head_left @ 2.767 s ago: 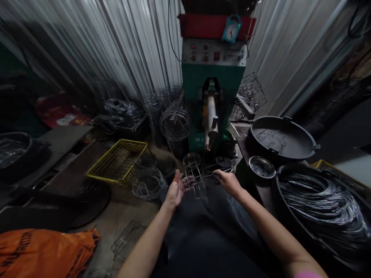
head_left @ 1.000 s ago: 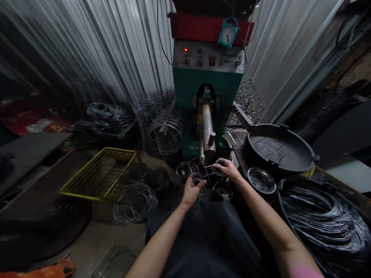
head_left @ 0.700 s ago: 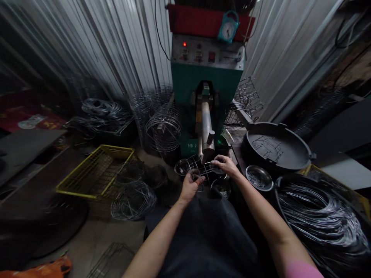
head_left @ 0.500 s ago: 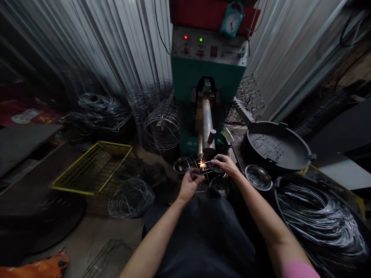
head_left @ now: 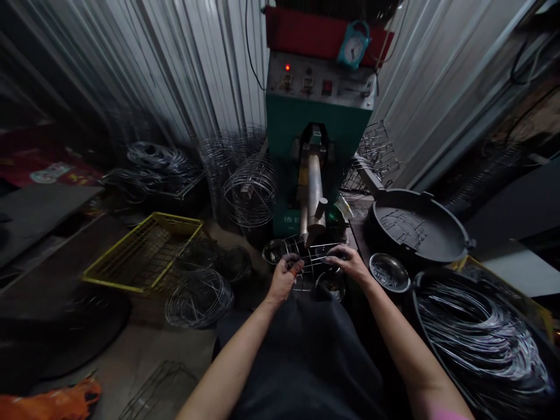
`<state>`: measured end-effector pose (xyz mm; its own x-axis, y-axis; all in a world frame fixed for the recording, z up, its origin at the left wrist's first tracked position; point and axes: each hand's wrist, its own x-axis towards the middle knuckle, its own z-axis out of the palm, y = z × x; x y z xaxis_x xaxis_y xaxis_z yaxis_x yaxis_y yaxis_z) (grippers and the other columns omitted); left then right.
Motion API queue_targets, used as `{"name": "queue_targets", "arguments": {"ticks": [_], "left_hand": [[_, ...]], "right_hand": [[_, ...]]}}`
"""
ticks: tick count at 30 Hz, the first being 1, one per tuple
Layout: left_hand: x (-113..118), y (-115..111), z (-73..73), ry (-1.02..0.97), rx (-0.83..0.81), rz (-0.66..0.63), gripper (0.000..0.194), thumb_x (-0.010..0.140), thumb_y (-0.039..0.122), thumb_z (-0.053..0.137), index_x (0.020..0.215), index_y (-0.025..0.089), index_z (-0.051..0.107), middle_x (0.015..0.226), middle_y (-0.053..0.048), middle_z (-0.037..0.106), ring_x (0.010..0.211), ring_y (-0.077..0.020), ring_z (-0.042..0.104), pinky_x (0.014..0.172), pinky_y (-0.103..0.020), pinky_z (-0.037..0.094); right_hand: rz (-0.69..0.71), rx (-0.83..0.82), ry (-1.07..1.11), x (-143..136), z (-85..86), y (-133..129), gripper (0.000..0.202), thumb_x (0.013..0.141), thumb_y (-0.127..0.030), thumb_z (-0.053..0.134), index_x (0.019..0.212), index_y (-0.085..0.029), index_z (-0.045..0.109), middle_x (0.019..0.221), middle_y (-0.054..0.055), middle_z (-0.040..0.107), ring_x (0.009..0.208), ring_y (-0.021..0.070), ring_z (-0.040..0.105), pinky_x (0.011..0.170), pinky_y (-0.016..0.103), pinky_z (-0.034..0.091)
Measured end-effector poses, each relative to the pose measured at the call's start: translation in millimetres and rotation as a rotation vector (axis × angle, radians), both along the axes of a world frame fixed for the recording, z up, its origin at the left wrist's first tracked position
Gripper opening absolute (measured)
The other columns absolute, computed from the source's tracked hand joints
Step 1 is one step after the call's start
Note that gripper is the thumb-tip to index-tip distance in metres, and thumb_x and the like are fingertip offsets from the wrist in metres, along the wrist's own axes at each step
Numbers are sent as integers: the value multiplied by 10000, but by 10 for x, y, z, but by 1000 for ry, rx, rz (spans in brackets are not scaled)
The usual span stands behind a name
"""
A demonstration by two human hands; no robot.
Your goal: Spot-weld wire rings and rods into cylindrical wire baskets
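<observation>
Below the electrode tip of a green spot welding machine (head_left: pixel 321 111) I see a small wire frame (head_left: pixel 308 269) of thin crossing metal rods. My left hand (head_left: pixel 284 275) is closed on the frame's left side, thumb across the wires. A straight thin wire (head_left: pixel 321 258) runs across the frame towards the right. Its right end is pinched between the thumb and fingers of my right hand (head_left: pixel 347 261). The tip of the electrode (head_left: pixel 305 238) stands just above the wires; whether it touches them I cannot tell. One red lamp glows on the machine's panel.
Metal bowls flank the machine: one on the left (head_left: pixel 273 251), one below the frame (head_left: pixel 331 284), one with small parts on the right (head_left: pixel 389 272). A black pan (head_left: pixel 420 224) and a tub of wire rings (head_left: pixel 481 338) stand right. A yellow basket (head_left: pixel 142 251) and wire coils (head_left: pixel 199 298) lie left.
The orange sparks at the electrode tip are gone and the green lamp is off. My right hand has shifted slightly right and down. The view has tilted a little.
</observation>
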<state>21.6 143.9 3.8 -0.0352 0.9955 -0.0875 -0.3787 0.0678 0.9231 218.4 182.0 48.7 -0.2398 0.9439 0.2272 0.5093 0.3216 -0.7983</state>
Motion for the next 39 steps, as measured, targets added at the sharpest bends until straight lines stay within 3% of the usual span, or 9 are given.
{"name": "queue_targets", "arguments": {"ticks": [7,22,39], "left_hand": [[40,-12,97,-79,-45,86,326,596,365,692,768,169,496,509,80,468,353,-25,353,323,-152,221],[9,161,73,-174,-36,38,315,609,376,683,742,173,482,471,95,428,314,-8,311,318,-143,203],[21,258,112,-214,-84,69,349,553,369,715,737,174,493,493,93,448,302,-13,318,289,-148,228]], "right_hand": [[47,136,-74,-89,3,129,192,698,-403,621,690,-212,643,720,26,621,732,173,553,735,317,408],[59,131,-90,-161,89,257,192,699,-388,621,653,-202,632,693,24,619,699,161,552,700,294,406],[52,127,-85,-163,50,378,178,704,-375,614,682,-201,637,721,22,621,722,163,559,707,294,409]]}}
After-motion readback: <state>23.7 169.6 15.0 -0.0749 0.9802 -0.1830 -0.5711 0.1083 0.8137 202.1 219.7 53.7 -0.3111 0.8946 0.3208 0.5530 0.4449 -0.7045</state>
